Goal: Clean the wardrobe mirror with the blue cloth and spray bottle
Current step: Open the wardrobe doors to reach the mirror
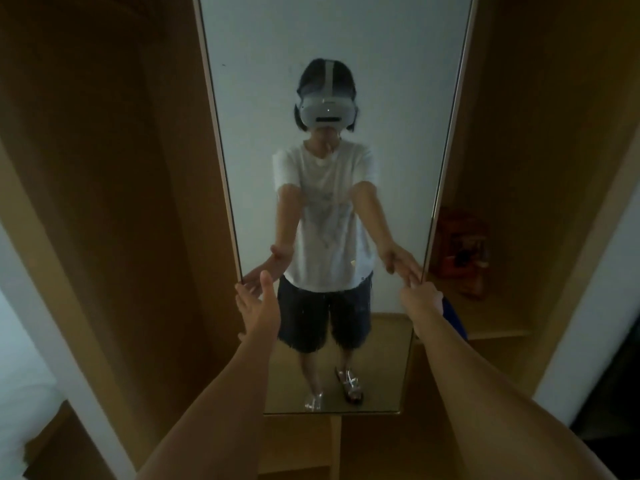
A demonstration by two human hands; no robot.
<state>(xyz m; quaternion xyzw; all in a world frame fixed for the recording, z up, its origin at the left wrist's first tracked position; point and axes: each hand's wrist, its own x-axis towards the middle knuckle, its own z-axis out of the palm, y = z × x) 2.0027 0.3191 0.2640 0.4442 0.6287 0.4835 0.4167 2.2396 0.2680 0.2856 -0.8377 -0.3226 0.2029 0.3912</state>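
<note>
Facing the mirror, tall and narrow, standing out between wooden wardrobe panels. Both arms stretched forward to it. Left hand at the mirror's left edge, fingers straight and loosely spread, thumb up, palm turned toward the edge, touching or just short of it, hard to tell which. Right hand at the right edge, fingers curled round the frame there, gripping it. Blue cloth just behind the right wrist, only a strip showing, lying on the shelf or hanging there, cannot tell which. Red-orange box further back on that same shelf, blurred. Spray bottle nowhere to be made out. In the glass: white shirt, dark shorts, sandals, headset, arms reaching to both edges. Streaks and spots on the lower glass. White bedding at far left.
</note>
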